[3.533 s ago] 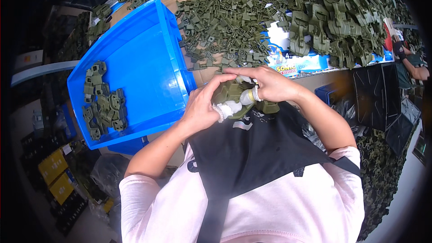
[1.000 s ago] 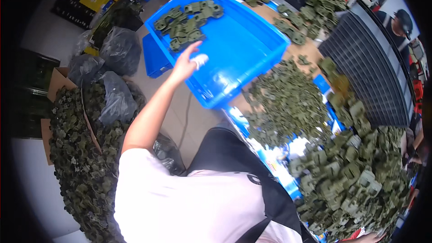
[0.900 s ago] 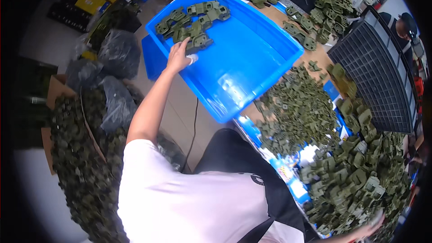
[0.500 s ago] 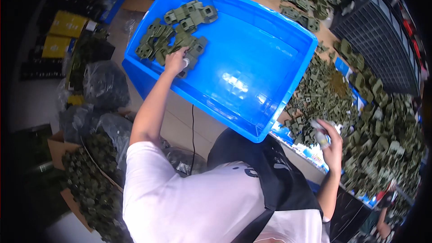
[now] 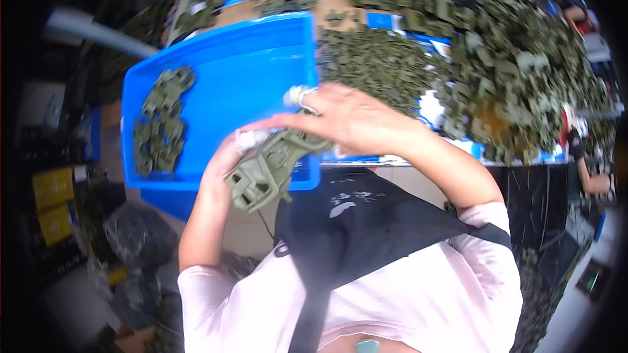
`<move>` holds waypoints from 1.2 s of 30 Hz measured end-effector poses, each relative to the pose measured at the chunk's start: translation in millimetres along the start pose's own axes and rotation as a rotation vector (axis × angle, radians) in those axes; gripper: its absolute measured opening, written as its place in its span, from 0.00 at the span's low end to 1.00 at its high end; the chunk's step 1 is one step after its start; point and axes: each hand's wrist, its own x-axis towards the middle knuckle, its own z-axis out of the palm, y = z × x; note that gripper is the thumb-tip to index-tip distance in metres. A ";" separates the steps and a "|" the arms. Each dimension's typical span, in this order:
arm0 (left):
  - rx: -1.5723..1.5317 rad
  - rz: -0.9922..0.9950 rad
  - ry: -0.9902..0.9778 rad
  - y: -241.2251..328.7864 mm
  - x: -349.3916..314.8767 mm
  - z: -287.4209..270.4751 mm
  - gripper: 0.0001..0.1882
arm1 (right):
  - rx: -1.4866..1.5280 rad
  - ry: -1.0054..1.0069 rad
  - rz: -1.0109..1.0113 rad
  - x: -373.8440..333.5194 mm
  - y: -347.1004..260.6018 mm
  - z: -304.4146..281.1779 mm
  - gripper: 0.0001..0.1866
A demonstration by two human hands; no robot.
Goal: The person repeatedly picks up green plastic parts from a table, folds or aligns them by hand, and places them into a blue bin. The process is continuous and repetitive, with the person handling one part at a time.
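The olive-green molded part (image 5: 265,168) is hanging tilted between the hands, above the near right corner of the blue bin (image 5: 235,85). The left hand (image 5: 226,160) is clamping its left side, probably bearing the weight; the right hand (image 5: 366,121) is covering its far right end, perhaps steadying it, but I cannot tell whether it is gripping. White finger wraps (image 5: 252,138) are likely guarding skin. Similar parts (image 5: 171,134) are lying at the bin's left. The bin's right wall is standing between them and the small-piece pile (image 5: 373,59); farther right, larger pieces (image 5: 504,91) are heaping up.
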 end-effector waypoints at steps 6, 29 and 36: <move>0.109 0.277 -0.125 -35.7 20.3 12.2 0.45 | 0.791 0.436 0.659 -75.2 -14.6 76.6 0.36; -0.456 0.126 -0.221 -82.9 38.9 38.7 0.35 | -0.078 0.419 0.586 -198.1 74.9 174.6 0.18; -0.045 0.163 0.039 -71.5 40.7 61.0 0.33 | -0.195 0.244 0.692 -136.1 59.0 206.5 0.15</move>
